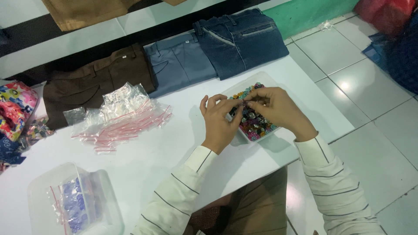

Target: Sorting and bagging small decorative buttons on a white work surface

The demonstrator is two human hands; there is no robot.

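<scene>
- Where the two hands meet, a shallow clear tray of small multicoloured beads sits on the white table, near its right edge.
- Left hand: fingertips pinched together at the tray's left rim; whether they clamp a bead cannot be told.
- Right hand: fingers curled over the beads, tips touching the left hand's.
- Zip bags: clear, red-striped, heaped left of the tray.
- Folded trousers: brown, grey-blue, denim, along the far edge.
- Lidded clear box: holds blue pieces, near left.

folded trousers, zip bags, perhaps beads
</scene>
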